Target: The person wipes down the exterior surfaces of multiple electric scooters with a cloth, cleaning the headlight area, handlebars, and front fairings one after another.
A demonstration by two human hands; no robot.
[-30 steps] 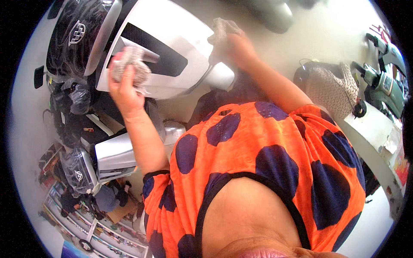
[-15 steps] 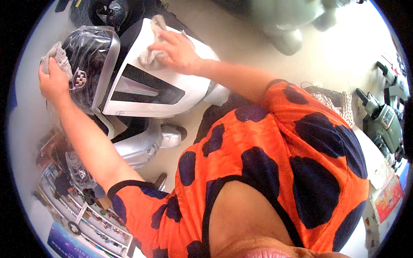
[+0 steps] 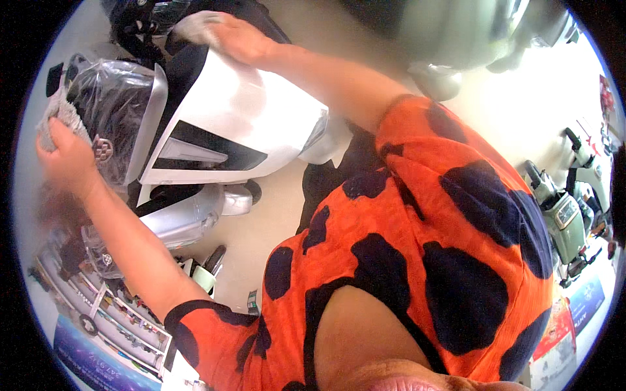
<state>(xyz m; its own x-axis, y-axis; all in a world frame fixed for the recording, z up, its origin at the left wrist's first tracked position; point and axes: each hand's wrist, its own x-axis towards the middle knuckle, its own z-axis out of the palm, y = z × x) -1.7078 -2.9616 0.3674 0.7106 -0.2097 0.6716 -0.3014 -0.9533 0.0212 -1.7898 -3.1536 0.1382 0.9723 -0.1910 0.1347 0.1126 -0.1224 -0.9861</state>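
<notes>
A scooter stands in front of me, with a white body panel (image 3: 254, 98) that carries a dark inset and a silver trim strip. To its left is a black part wrapped in clear plastic (image 3: 107, 91), with a small badge on it. My left hand (image 3: 68, 156) grips a grey cloth (image 3: 65, 114) at the outer left side of the wrapped part. My right hand (image 3: 241, 39) presses a pale cloth (image 3: 195, 29) against the dark surface at the white panel's far edge. The right cloth and fingers are slightly blurred.
Below the panel sits another silver scooter part (image 3: 189, 218). A green scooter (image 3: 567, 225) stands at the far right, and a large pale-green shape (image 3: 456, 39) at the top. White shelving (image 3: 124, 319) with small goods is at the lower left.
My right hand and its cloth have moved up and left, off the white panel's middle to its far edge. My left hand has shifted left and down in view. The whole view has shifted somewhat.
</notes>
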